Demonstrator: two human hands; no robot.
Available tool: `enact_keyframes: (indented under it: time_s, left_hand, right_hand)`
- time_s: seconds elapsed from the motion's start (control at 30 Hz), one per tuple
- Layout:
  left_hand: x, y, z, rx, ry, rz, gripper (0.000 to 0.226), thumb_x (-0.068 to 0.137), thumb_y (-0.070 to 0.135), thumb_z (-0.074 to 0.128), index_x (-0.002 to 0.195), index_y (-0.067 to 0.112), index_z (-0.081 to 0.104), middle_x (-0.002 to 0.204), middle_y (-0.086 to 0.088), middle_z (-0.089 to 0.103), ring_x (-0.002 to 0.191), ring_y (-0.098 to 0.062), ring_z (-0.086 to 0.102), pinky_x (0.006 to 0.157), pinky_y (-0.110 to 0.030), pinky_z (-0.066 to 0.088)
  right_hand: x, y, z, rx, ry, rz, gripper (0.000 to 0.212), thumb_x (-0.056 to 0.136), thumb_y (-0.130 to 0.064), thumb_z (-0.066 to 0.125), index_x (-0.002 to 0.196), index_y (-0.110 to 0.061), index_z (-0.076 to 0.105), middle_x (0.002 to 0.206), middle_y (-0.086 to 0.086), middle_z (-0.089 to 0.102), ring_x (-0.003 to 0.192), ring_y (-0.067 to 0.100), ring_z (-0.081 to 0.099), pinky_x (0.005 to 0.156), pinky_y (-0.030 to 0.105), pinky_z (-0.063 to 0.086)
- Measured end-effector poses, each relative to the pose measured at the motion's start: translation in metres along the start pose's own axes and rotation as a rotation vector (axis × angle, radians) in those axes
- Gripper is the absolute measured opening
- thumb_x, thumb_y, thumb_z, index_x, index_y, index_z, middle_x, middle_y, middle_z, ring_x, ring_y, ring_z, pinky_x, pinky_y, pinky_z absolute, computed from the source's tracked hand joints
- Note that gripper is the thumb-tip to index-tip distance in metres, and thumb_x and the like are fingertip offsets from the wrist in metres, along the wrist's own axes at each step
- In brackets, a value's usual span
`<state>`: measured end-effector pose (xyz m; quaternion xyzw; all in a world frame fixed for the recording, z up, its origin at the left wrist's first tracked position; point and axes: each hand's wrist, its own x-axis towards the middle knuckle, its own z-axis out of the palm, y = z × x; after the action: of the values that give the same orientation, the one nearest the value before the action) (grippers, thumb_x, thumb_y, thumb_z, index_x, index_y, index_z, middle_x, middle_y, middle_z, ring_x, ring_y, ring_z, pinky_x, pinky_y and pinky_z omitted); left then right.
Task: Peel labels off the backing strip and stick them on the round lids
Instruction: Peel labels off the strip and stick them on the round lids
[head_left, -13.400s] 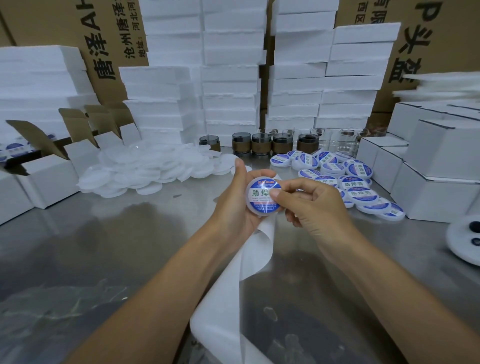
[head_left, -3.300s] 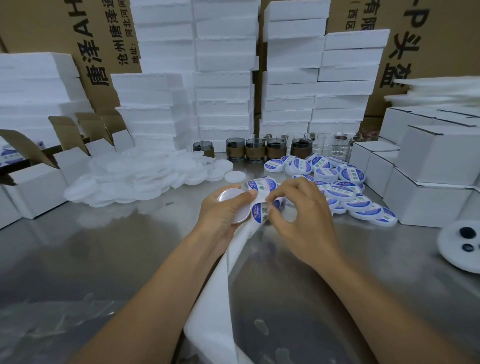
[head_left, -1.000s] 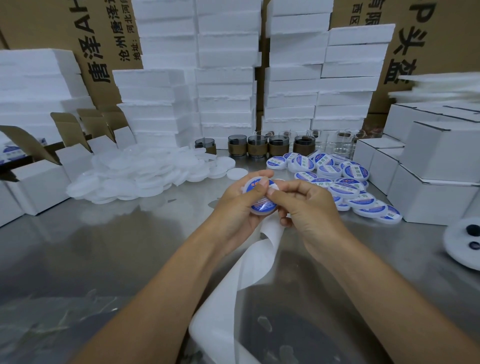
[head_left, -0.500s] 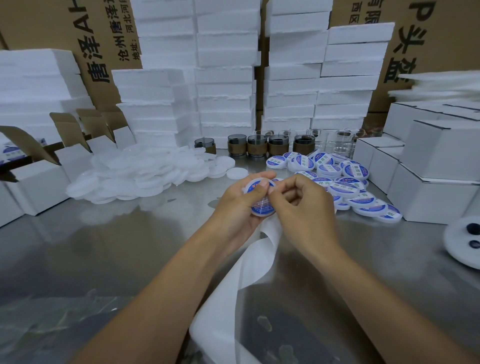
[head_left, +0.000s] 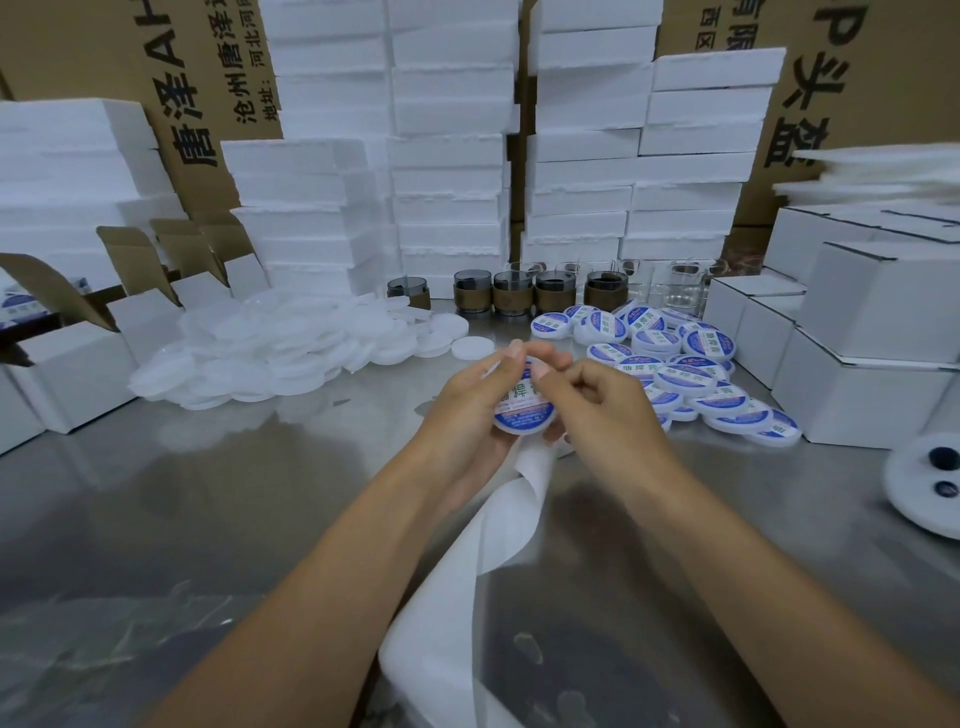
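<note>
Left hand (head_left: 470, 415) is wrapped round a lid (head_left: 521, 422), thumb over the top rim, fingers cupped behind it, the face tilted up toward the person. On that face sits a blue-and-white label (head_left: 519, 402), and the right hand (head_left: 605, 410) is curled in tight against it, forefinger tip and thumb nipping the lid at its upper edge, right on the label. The other right fingers are tucked into the palm.

From just under both hands the white backing strip (head_left: 511, 514) spills out, twists once and runs down between the forearms over the steel table (head_left: 208, 493).

Beyond the right hand, and close to it, lies a heap of labelled lids (head_left: 685, 364). Beyond the left hand, further off, a bigger drift of plain white lids (head_left: 280, 343). Straight ahead of the hands stands a row of small jars (head_left: 514, 296) in front of stacked foam blocks (head_left: 447, 156). White boxes (head_left: 857, 364) are piled out past the right hand.
</note>
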<state>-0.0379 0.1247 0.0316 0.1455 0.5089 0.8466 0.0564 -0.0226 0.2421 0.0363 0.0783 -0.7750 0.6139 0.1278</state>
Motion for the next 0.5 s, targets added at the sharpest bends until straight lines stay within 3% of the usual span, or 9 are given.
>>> enact_keyframes:
  time_s: [0.1,0.27,0.37,0.5]
  left_hand:
    - [-0.0004,0.0005,0.0013,0.033,0.004,-0.019,0.024,0.09,0.025,0.05,0.096,0.01,0.068,0.099,-0.009,0.07,0.094,-0.022,0.066,0.079,-0.031,0.055]
    - [-0.0018,-0.001,0.0026,0.134,0.051,-0.047,0.029,0.093,0.021,0.05,0.113,0.003,0.062,0.093,-0.011,0.07,0.082,-0.016,0.067,0.067,-0.023,0.054]
    - [-0.0031,-0.001,0.0027,0.19,0.071,-0.041,0.024,0.093,0.02,0.052,0.107,0.005,0.065,0.078,-0.003,0.07,0.067,-0.009,0.065,0.055,-0.016,0.048]
    - [-0.0032,0.0005,0.0019,0.152,0.095,-0.017,0.018,0.095,0.019,0.05,0.097,0.011,0.066,0.076,-0.002,0.069,0.064,-0.007,0.062,0.054,-0.016,0.048]
  right_hand:
    - [-0.0003,-0.0029,-0.0031,0.132,-0.02,0.006,0.025,0.089,-0.027,0.06,0.066,-0.017,0.064,0.054,-0.013,0.064,0.047,-0.006,0.055,0.045,0.006,0.038]
    - [0.0021,-0.0015,-0.0032,0.149,0.061,-0.011,0.024,0.09,-0.025,0.058,0.068,-0.017,0.064,0.055,-0.009,0.065,0.049,-0.003,0.057,0.048,0.009,0.042]
    - [0.0029,-0.0005,-0.0032,0.152,0.096,-0.009,0.022,0.09,-0.025,0.058,0.071,-0.015,0.065,0.063,-0.001,0.066,0.052,0.002,0.058,0.051,0.012,0.045]
    - [0.002,-0.0018,-0.0015,0.139,0.033,-0.013,0.012,0.088,-0.022,0.061,0.078,-0.017,0.062,0.063,-0.002,0.065,0.044,-0.003,0.053,0.046,0.006,0.039]
